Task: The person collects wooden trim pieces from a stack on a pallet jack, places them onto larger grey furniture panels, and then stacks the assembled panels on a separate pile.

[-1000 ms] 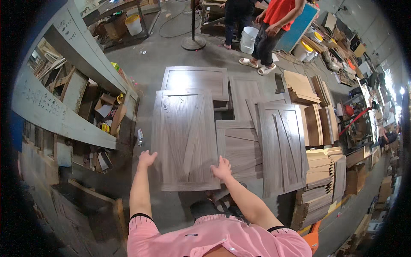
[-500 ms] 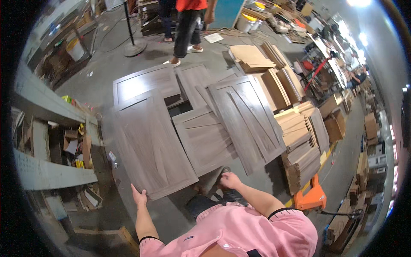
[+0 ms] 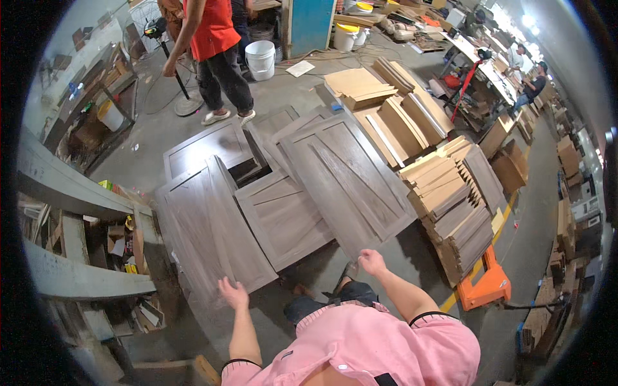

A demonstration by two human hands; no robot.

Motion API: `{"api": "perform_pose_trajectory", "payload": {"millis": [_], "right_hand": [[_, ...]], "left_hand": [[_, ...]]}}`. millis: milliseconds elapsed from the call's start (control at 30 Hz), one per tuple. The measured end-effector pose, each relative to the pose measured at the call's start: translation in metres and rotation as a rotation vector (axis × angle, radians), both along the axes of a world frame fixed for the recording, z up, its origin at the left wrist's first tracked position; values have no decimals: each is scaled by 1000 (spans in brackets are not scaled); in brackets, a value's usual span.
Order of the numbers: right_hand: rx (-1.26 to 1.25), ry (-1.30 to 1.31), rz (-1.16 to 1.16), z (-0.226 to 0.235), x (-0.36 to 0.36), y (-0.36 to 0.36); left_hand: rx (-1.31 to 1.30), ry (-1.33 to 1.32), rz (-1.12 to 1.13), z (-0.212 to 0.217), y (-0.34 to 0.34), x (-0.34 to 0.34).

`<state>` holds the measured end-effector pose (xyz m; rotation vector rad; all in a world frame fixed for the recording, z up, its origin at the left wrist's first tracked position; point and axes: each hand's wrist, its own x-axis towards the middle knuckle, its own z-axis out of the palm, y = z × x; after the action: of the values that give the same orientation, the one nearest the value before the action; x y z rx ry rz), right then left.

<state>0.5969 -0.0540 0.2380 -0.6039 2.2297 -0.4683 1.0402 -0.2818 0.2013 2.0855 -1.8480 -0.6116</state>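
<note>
ahead of you, a co-worker in a red top (image 3: 217, 32) is on their feet beside a white bucket (image 3: 261, 61), near a stand with a round base (image 3: 188, 106). farther back you have a blue panel (image 3: 312, 26) and a yellow-lidded bucket (image 3: 346, 40). to your right, an orange pallet jack (image 3: 487, 294) sits by a yellow floor line (image 3: 449, 302); well beyond, a seated person (image 3: 533, 86) is near a long white tabletop (image 3: 497, 80).
</note>
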Motion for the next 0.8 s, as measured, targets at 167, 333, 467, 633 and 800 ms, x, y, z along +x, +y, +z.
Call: {"api": "perform_pose_trajectory", "payload": {"millis": [167, 333, 467, 633, 800], "right_hand": [[-150, 363, 43, -8, -73, -9], [-83, 365, 95, -6, -119, -26], [47, 186, 220, -3, -143, -31], [-66, -136, 33, -11, -145, -4], [-204, -116, 77, 28, -124, 27]], "left_hand": [[184, 102, -88, -8, 122, -79], [377, 21, -107, 13, 210, -114], [465, -1, -7, 20, 245, -123], [458, -37, -53, 33, 241, -186], [383, 480, -272, 39, 194, -300]]}}
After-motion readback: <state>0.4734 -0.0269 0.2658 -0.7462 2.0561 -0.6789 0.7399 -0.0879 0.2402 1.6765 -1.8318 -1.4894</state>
